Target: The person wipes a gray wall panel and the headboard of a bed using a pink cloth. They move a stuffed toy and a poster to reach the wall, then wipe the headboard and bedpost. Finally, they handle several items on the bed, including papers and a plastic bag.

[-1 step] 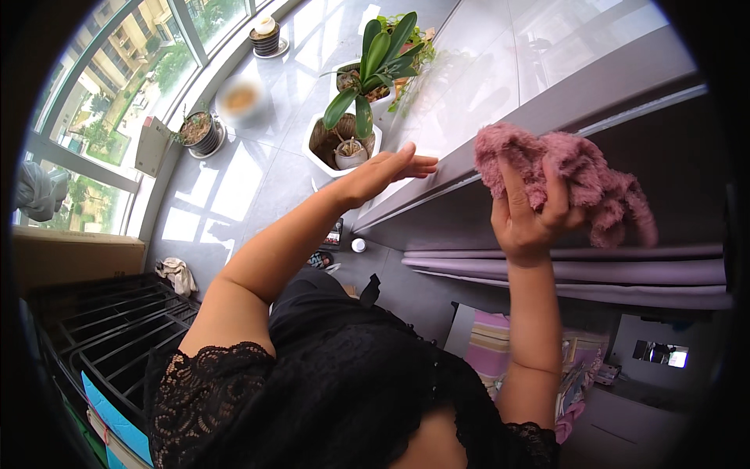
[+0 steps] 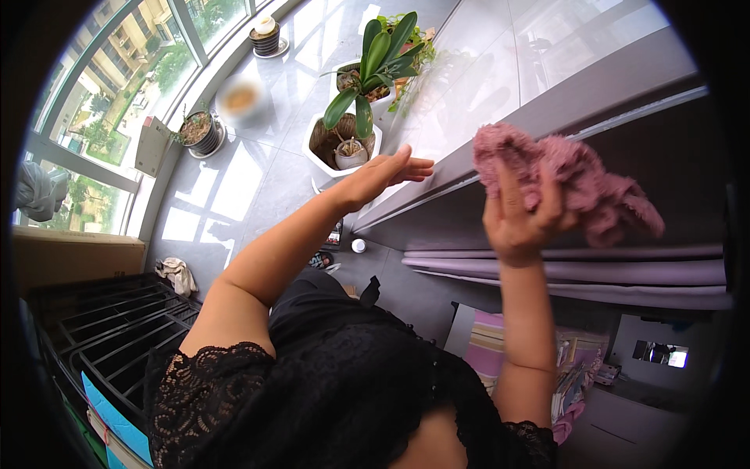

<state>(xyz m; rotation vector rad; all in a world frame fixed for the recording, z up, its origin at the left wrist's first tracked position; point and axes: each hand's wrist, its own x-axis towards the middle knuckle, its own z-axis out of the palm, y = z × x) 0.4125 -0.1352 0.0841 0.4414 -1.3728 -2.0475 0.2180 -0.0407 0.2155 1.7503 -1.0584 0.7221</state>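
A pink fluffy cloth [image 2: 578,176] is bunched under the fingers of my right hand [image 2: 525,215], which is raised at the right by the grey door frame [image 2: 578,98]. The cloth's loose end trails off to the right, past my fingers. Whether the cloth presses on the frame I cannot tell. My left hand [image 2: 383,178] is held out flat with its fingers stretched, holding nothing. Its fingertips are close to the frame's edge; touching or apart is unclear.
Beyond my left hand are a white hexagonal pot [image 2: 319,168] and a broad-leaved plant [image 2: 379,62]. Smaller pots [image 2: 205,141] line the window side. A black metal rack [image 2: 117,313] is at the lower left, a lilac curtain [image 2: 625,271] at the right.
My right hand has shifted slightly to the left, and the cloth's loose end has swung a little to the right. The left hand has barely moved.
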